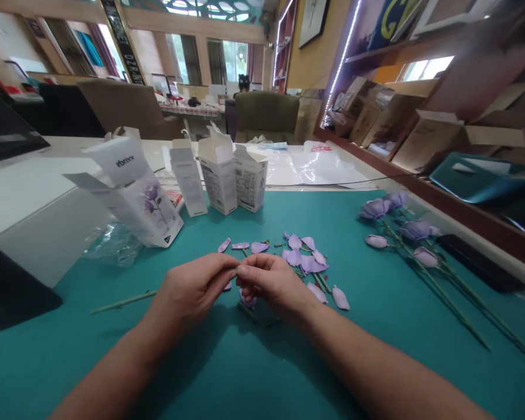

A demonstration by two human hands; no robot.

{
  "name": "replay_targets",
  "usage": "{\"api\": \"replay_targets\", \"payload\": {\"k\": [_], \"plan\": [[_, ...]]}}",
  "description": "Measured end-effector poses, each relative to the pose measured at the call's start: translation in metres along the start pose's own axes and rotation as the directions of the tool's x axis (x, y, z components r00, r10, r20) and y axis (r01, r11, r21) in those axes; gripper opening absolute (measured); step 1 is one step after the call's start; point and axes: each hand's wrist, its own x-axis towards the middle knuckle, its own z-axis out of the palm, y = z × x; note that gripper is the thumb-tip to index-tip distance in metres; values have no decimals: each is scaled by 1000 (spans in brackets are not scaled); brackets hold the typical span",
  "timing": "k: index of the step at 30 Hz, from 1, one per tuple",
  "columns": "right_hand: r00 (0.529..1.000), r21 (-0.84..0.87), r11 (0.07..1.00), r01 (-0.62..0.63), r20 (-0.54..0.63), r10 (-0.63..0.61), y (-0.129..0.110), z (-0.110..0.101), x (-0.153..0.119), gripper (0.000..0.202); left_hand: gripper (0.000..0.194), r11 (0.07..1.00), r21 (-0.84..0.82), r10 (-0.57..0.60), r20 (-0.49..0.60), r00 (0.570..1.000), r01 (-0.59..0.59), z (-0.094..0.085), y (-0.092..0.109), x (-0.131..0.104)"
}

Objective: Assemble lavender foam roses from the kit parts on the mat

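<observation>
Over the middle of the green mat, my left hand and my right hand meet fingertip to fingertip. Both are closed in a pinch around something small, which the fingers hide. Just under the right fingers is a light purple piece; whether it is held or lying there, I cannot tell. Beyond the hands lie loose purple petals and short green stem pieces. A pale bud piece rests to the right of them. By my left wrist lies a long green stem.
Assembled purple flowers on long stems lie at the right, beside a dark flat case. Open white boxes stand at the back, and a flower-printed box leans near crumpled clear plastic. A person sits far off.
</observation>
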Motion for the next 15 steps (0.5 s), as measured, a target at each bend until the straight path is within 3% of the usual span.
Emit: {"api": "replay_targets", "payload": {"k": [7, 12, 15], "plan": [[997, -228, 971, 69, 41, -61, -21, -7, -3, 29, 22, 999, -24, -44, -5, 999, 43, -3, 0, 1], [962, -443, 875, 194, -86, -257, -48, -30, -11, 23, 18, 992, -12, -125, -47, 991, 125, -9, 5, 1], [937, -516, 834, 197, -152, -315, -55, -49, -16, 25, 17, 987, -19, -162, -81, 983, 161, -12, 5, 1]]}}
